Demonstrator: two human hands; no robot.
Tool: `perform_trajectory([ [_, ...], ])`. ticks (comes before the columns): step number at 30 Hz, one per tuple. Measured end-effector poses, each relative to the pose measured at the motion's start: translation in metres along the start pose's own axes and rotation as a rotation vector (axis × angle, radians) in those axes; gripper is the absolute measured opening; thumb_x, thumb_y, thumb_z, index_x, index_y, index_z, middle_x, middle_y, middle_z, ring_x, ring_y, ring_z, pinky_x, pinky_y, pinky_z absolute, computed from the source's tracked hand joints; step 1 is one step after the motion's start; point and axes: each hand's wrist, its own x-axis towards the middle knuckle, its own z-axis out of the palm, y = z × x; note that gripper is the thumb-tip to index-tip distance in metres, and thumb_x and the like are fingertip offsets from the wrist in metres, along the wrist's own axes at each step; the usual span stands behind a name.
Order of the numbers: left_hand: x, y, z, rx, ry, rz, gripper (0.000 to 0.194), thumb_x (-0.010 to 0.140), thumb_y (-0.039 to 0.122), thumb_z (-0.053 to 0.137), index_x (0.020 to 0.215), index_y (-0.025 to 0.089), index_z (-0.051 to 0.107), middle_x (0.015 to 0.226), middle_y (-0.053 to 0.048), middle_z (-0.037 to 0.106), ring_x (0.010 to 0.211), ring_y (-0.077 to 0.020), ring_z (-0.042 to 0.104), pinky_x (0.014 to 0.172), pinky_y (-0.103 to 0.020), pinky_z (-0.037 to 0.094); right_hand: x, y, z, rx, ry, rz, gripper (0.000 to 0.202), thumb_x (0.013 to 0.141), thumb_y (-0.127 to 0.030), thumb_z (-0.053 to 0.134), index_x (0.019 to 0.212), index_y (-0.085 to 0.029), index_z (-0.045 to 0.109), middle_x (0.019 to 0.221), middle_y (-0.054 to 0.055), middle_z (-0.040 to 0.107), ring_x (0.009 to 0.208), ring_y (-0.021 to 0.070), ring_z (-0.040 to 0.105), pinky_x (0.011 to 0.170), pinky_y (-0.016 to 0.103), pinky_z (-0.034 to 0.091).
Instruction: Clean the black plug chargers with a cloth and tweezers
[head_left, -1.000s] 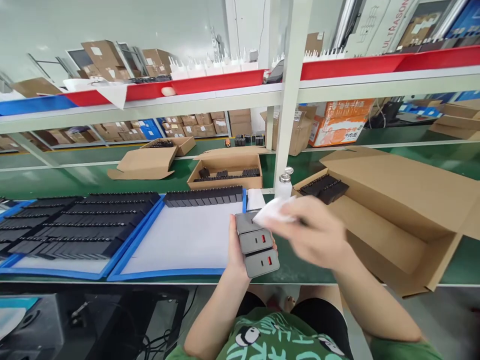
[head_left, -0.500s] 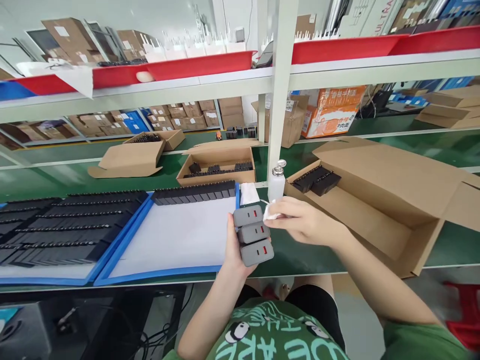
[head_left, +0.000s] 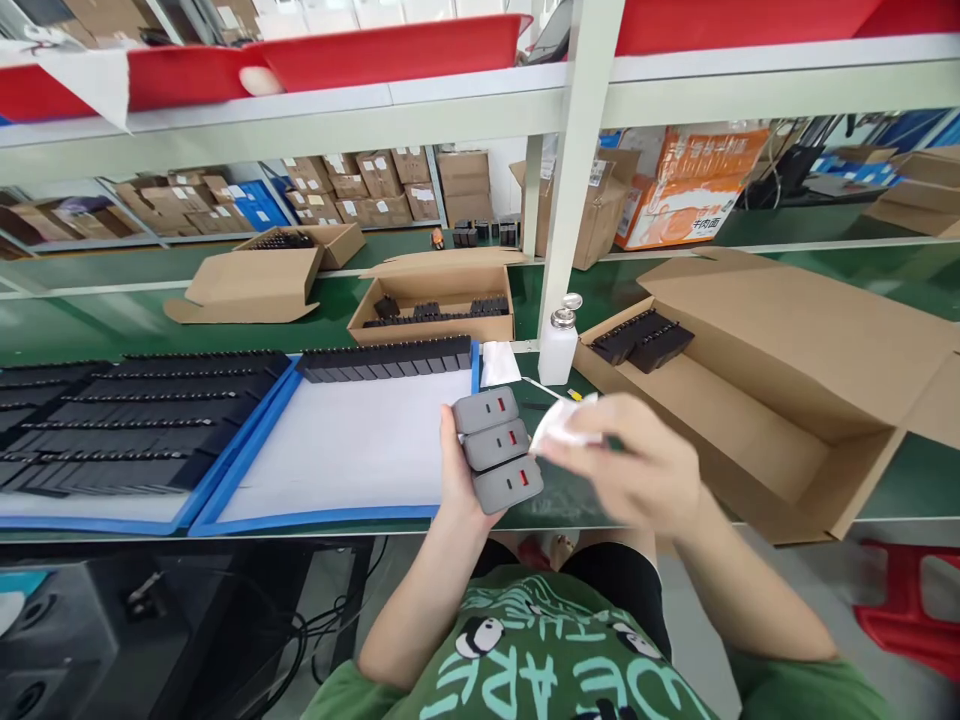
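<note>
Three dark grey charger blocks (head_left: 496, 440), each with a small black slot and a red port, lie in a row in my left hand (head_left: 459, 478). Its fingers wrap round them from the left and below. My right hand (head_left: 646, 462), blurred by motion, pinches a crumpled white wipe (head_left: 564, 424) just right of the blocks. Beyond it stands a white pump bottle (head_left: 557, 348) with its metal lid flipped up. A folded white cloth (head_left: 499, 363) lies left of the bottle, by a thin white stick.
On the left, a blue-rimmed tray (head_left: 352, 440) has a row of black blocks (head_left: 390, 358) along its far edge; another tray (head_left: 112, 522) holds several rows. An open cardboard box (head_left: 757, 430) with a few blocks is at right. A shelf post (head_left: 571, 170) rises behind the bottle.
My right hand with the wipe has moved right, away from the blocks' edge. The blocks in my left hand have shifted slightly left. The camera view has tilted down.
</note>
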Motion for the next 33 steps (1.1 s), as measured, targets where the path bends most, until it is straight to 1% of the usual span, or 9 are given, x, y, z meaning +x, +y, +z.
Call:
perform_trajectory([
  [2, 0.0, 0.001, 0.001, -0.003, 0.0, 0.022, 0.071, 0.08, 0.084, 0.051, 0.087, 0.015, 0.069, 0.069, -0.006, 0.066, 0.06, -0.0184, 0.064, 0.056, -0.03, 0.053, -0.011, -0.012, 0.004, -0.006, -0.027, -0.049, 0.028, 0.1, -0.012, 0.044, 0.107, -0.016, 0.071, 0.089, 0.005, 0.068, 0.082, 0.0135, 0.064, 0.075, 0.026, 0.058],
  [5, -0.001, 0.002, 0.003, -0.004, -0.012, 0.038, 0.072, 0.082, 0.084, 0.046, 0.085, 0.015, 0.069, 0.068, -0.006, 0.065, 0.059, -0.0183, 0.063, 0.055, -0.03, 0.052, -0.029, -0.014, 0.007, -0.116, -0.018, -0.125, 0.035, 0.098, -0.004, 0.043, 0.121, -0.008, 0.068, 0.092, 0.008, 0.072, 0.085, 0.0168, 0.065, 0.072, 0.029, 0.059],
  [7, -0.001, 0.003, 0.004, -0.004, -0.022, 0.052, 0.073, 0.082, 0.085, 0.045, 0.086, 0.016, 0.068, 0.07, -0.006, 0.065, 0.06, -0.0181, 0.063, 0.054, -0.029, 0.052, -0.038, -0.011, 0.007, -0.173, 0.005, -0.076, 0.043, 0.093, 0.0, 0.047, 0.132, -0.007, 0.063, 0.095, 0.01, 0.073, 0.081, 0.0195, 0.064, 0.066, 0.033, 0.057],
  [11, 0.003, 0.002, 0.006, 0.004, -0.018, 0.089, 0.073, 0.081, 0.085, 0.044, 0.087, 0.016, 0.068, 0.069, -0.006, 0.065, 0.06, -0.0189, 0.062, 0.055, -0.031, 0.052, -0.045, -0.013, 0.015, -0.187, 0.041, -0.039, 0.046, 0.095, -0.006, 0.046, 0.136, -0.019, 0.063, 0.1, 0.005, 0.073, 0.08, 0.017, 0.066, 0.068, 0.031, 0.06],
  [16, 0.004, 0.001, 0.008, 0.002, 0.005, 0.133, 0.073, 0.079, 0.086, 0.045, 0.086, 0.017, 0.067, 0.068, -0.005, 0.064, 0.058, -0.0176, 0.061, 0.051, -0.028, 0.049, -0.05, -0.019, 0.026, -0.254, 0.152, 0.107, 0.055, 0.094, -0.002, 0.044, 0.145, -0.02, 0.055, 0.095, 0.008, 0.07, 0.077, 0.0193, 0.066, 0.064, 0.034, 0.059],
  [22, -0.002, 0.005, 0.011, 0.034, 0.005, 0.168, 0.074, 0.081, 0.087, 0.041, 0.085, 0.017, 0.067, 0.066, -0.006, 0.063, 0.058, -0.0186, 0.061, 0.052, -0.03, 0.05, -0.05, -0.025, 0.025, -0.159, 0.108, 0.05, 0.044, 0.094, -0.005, 0.052, 0.132, -0.022, 0.065, 0.096, 0.003, 0.071, 0.08, 0.0149, 0.067, 0.068, 0.027, 0.061],
  [25, -0.002, 0.005, 0.012, 0.059, -0.011, 0.197, 0.073, 0.081, 0.086, 0.041, 0.084, 0.019, 0.067, 0.067, -0.005, 0.063, 0.058, -0.0177, 0.061, 0.052, -0.029, 0.05, -0.051, -0.025, 0.027, -0.205, 0.176, 0.163, 0.053, 0.093, -0.001, 0.05, 0.142, -0.02, 0.058, 0.096, 0.007, 0.069, 0.086, 0.0204, 0.066, 0.068, 0.034, 0.059],
  [29, -0.003, 0.005, 0.009, 0.076, -0.011, 0.207, 0.073, 0.081, 0.086, 0.042, 0.083, 0.018, 0.066, 0.067, -0.005, 0.062, 0.058, -0.0176, 0.059, 0.053, -0.029, 0.05, -0.049, -0.023, 0.033, -0.126, 0.201, 0.214, 0.036, 0.095, -0.011, 0.057, 0.125, -0.026, 0.07, 0.09, 0.003, 0.068, 0.073, 0.0164, 0.064, 0.061, 0.03, 0.058],
  [33, -0.004, 0.006, 0.004, 0.083, -0.058, 0.188, 0.074, 0.079, 0.088, 0.041, 0.085, 0.019, 0.068, 0.07, -0.005, 0.064, 0.062, -0.0181, 0.062, 0.055, -0.029, 0.051, -0.045, -0.019, 0.026, -0.13, 0.338, 0.35, 0.049, 0.089, 0.002, 0.053, 0.121, -0.029, 0.073, 0.101, 0.007, 0.065, 0.087, 0.0188, 0.066, 0.067, 0.032, 0.057],
])
